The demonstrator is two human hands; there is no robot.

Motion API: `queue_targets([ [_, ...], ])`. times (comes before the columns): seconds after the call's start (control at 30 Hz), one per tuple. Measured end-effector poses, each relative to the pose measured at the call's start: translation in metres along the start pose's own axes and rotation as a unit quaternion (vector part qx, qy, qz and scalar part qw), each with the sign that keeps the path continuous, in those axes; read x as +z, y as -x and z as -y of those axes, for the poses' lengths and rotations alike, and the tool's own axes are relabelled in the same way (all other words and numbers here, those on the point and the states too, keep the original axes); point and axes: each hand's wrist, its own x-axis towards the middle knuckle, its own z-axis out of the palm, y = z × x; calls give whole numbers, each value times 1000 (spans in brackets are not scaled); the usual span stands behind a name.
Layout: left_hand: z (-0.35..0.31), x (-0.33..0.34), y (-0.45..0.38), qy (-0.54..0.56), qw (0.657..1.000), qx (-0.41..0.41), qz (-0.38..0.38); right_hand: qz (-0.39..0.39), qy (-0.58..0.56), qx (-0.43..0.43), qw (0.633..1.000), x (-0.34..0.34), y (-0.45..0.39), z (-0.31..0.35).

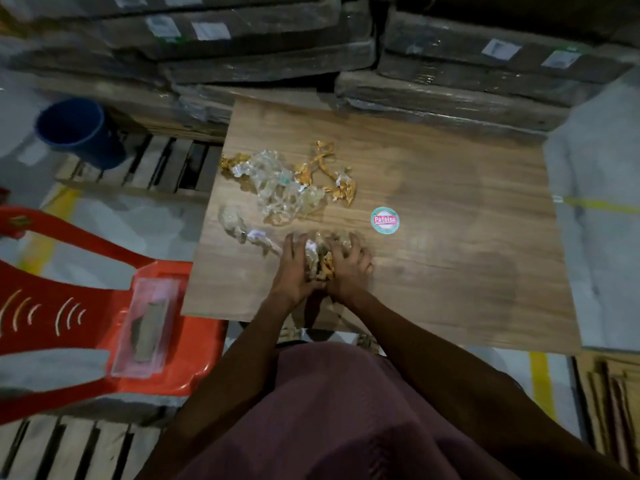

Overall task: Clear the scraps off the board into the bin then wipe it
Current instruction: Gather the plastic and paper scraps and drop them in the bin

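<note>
A wooden board [433,216] lies flat in front of me. Crumpled clear plastic and gold foil scraps [287,185] are strewn over its left part, with a smaller clear scrap [235,225] nearer the left edge. My left hand [294,265] and my right hand [348,263] cup a bunch of scraps [320,259] between them near the board's front. A round green and red sticker [384,220] sits on the board right of the scraps. A blue bin [78,131] stands on the floor at the far left.
A red plastic chair [86,306] stands at the left, with a clear box [145,327] on its seat. Wrapped flat cartons [450,67] are stacked behind the board. Wooden pallets [156,164] lie beside the bin.
</note>
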Motion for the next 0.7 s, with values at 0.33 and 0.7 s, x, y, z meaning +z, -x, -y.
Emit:
queue_targets([
  [0.33, -3, -35, -6, -215, 962, 107, 132, -109, -173, 62, 977, 8, -3, 11],
  [0.7, -6, -73, -29, -106, 993, 33, -50, -280, -445, 96, 845, 1, -7, 3],
])
